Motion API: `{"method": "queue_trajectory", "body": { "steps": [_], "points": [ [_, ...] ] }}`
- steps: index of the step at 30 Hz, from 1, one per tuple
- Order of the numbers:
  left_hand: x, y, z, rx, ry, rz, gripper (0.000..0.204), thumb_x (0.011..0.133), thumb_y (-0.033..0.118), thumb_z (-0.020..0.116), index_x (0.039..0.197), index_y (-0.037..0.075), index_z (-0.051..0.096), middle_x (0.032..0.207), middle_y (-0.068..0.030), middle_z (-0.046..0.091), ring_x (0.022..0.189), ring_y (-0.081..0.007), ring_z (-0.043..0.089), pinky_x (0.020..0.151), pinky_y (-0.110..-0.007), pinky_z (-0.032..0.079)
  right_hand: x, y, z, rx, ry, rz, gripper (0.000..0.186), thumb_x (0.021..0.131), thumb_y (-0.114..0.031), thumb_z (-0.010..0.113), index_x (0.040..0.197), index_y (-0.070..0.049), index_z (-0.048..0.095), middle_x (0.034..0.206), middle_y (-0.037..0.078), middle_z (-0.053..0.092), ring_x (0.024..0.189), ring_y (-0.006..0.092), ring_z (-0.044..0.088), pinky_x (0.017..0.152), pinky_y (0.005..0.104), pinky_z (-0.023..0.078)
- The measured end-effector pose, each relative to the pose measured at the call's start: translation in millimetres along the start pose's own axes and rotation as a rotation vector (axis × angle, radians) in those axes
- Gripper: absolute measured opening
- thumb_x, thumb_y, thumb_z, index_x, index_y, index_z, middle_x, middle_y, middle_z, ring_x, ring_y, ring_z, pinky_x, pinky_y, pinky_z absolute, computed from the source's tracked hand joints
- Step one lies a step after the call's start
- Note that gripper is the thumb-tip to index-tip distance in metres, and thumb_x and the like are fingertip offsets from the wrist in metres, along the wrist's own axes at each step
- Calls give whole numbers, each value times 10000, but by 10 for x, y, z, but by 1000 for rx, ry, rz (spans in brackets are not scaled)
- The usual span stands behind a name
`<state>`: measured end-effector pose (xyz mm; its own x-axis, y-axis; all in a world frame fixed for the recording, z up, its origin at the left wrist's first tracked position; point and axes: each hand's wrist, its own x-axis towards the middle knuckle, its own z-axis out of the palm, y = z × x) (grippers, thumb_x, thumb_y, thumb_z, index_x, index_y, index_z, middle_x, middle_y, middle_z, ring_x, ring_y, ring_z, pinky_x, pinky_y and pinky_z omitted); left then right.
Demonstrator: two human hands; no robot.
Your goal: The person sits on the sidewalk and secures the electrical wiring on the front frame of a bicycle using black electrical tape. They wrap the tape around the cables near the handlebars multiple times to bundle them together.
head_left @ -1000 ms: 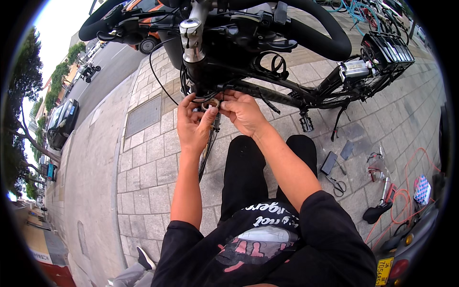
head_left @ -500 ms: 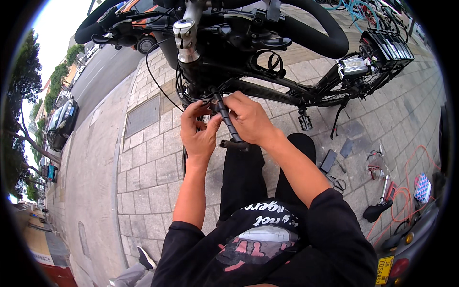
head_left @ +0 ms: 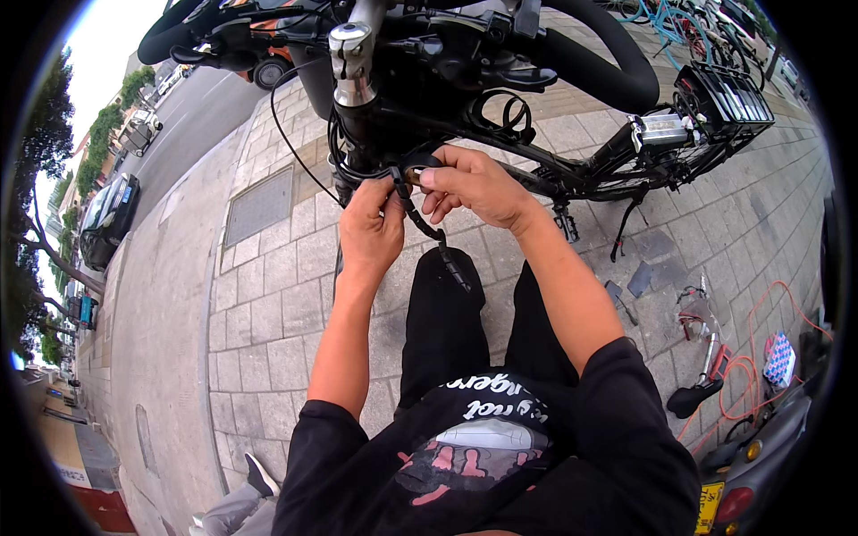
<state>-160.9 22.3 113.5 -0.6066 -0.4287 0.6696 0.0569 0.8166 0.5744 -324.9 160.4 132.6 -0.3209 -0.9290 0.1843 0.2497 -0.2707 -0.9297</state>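
A black spiral-wrapped cable hangs from the front of a black bicycle, its lower end lying over my thigh. My left hand is closed, thumb and fingertips pinching the cable near its top. Just right of it, my right hand grips a roll of black tape between thumb and fingers, close against the cable. Behind both hands, dark cables bunch round the bicycle's head tube, below the silver stem. Where the tape meets the cable is too small to tell.
Drop handlebars arch over the work area. On the paving at right lie a saddle with its seatpost, an orange cord and small tools. A parked scooter stands at lower right. Another person's shoe shows at lower left.
My right hand has moved off the cable's side and now grips the tape roll near its top. My left fingers have closed in. The cable, straight before, now sags and bends.
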Motion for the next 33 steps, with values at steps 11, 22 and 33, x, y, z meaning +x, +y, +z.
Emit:
{"method": "queue_trajectory", "body": {
  "steps": [11,22,33],
  "points": [
    [-44,-103,142,-175,-3,-137,132,1033,49,723,1143,-21,739,908,-89,682,772,-172,649,715,-308,519,-31,228,6,-449,330,-221,296,925,-231,857,950,8,685,905,59,725,791,88,647,725,274,553],
    [-39,-19,127,-373,-108,-424,207,1092,171,718,1121,-34,723,923,-20,692,805,-86,652,716,-252,534,-29,440,9,-666,339,-297,379,977,-230,705,1290,-21,751,1196,175,734,1087,288,724,963,377,575],
    [-89,-35,51,-213,-106,-304,155,1110,122,675,1146,-11,747,922,-21,720,815,-91,635,753,-247,519,53,691,66,-224,258,-275,348,1049,-162,721,1296,67,633,1107,140,766,955,178,762,852,334,603]
  ]
}}
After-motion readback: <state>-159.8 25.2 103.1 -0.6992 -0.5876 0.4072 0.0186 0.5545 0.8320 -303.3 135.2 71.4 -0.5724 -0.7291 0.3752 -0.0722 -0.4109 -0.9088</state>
